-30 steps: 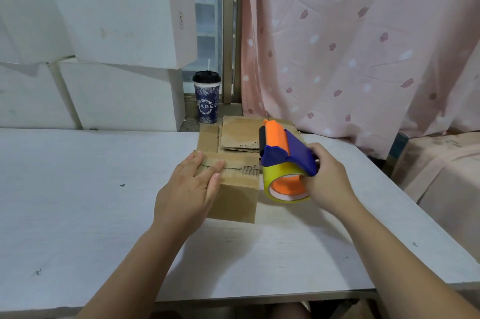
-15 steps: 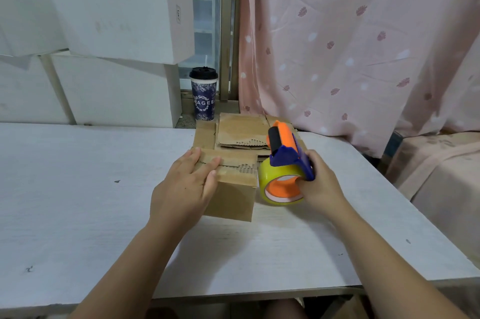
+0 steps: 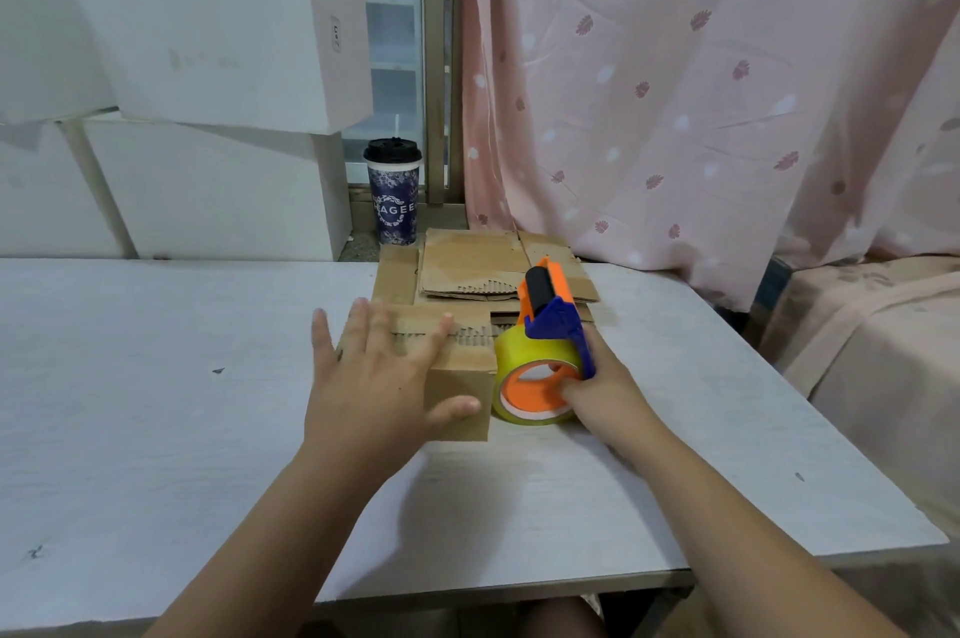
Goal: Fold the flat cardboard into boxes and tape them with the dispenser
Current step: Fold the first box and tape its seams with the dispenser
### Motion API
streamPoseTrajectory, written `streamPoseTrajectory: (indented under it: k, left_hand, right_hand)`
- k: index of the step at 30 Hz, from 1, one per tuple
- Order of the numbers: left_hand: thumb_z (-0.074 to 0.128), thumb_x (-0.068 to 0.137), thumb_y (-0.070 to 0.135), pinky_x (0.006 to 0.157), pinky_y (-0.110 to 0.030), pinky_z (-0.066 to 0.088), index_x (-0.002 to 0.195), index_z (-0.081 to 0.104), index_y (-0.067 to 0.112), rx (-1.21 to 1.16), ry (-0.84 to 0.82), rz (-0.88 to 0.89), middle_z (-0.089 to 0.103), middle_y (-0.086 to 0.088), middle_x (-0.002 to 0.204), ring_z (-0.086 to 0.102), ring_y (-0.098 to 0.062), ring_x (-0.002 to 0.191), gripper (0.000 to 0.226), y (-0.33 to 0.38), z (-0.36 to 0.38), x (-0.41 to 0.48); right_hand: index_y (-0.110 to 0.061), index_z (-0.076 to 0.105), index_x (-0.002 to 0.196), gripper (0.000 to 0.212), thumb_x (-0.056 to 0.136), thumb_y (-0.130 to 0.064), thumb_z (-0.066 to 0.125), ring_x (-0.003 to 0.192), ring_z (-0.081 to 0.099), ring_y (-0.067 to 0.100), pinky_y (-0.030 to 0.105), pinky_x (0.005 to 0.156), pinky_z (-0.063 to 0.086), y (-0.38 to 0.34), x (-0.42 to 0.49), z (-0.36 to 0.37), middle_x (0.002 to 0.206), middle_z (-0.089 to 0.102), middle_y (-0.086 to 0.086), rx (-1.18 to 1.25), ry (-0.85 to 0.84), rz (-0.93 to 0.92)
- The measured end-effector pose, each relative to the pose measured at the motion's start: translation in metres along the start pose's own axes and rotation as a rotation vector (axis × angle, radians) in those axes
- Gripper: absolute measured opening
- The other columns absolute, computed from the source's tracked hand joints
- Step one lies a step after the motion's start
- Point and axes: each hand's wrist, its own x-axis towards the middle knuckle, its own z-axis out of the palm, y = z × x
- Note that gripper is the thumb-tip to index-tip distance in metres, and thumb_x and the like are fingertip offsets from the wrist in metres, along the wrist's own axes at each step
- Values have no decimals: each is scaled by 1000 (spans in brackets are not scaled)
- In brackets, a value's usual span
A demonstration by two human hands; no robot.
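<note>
A small brown cardboard box (image 3: 465, 395) stands on the white table (image 3: 156, 403), its top flaps folded down. My left hand (image 3: 379, 377) is spread over its top and front, fingers apart, thumb against the front face. My right hand (image 3: 605, 390) grips the tape dispenser (image 3: 545, 341), an orange and blue frame with a yellow roll, which rests on the table against the box's right side. Flat cardboard sheets (image 3: 478, 263) lie stacked behind the box.
A dark paper cup with a lid (image 3: 393, 193) stands at the back by the window frame. White boxes (image 3: 208, 24) are stacked at the back left. A pink curtain (image 3: 701, 81) hangs on the right. The table's front edge (image 3: 493, 585) is close to me.
The dispenser has come down from beside the box's top to rest on the table at the box's right side. My left hand has spread its fingers wider over the box.
</note>
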Motion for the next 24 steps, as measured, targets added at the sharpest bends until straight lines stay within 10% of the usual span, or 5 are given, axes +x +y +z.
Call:
streamPoseTrajectory:
  k: [7,17,24]
  left_hand:
    - [5,68,85,114,-37,12,150,11,28,-105,14,95,11,7,159,14,-14,144,100,15,3,9]
    - [14,76,81,113,-42,13,147,16,39,-104,66,29,14,10,158,12,-10,145,83,22,13,10]
    - [23,78,72,111,-43,13,139,37,38,-129,128,-116,31,6,153,26,-11,141,71,25,11,2]
  right_hand:
    - [-48,21,144,82,85,-4,58,102,59,11,22,73,52,0,0,-10,118,58,-12,-95,-108,-79]
    - [-35,41,139,73,77,-17,76,107,54,12,21,82,48,-8,5,-4,121,56,-13,-198,64,-224]
    - [-46,45,113,62,71,-3,63,80,57,11,13,52,45,-19,4,-14,96,57,-21,-124,90,-235]
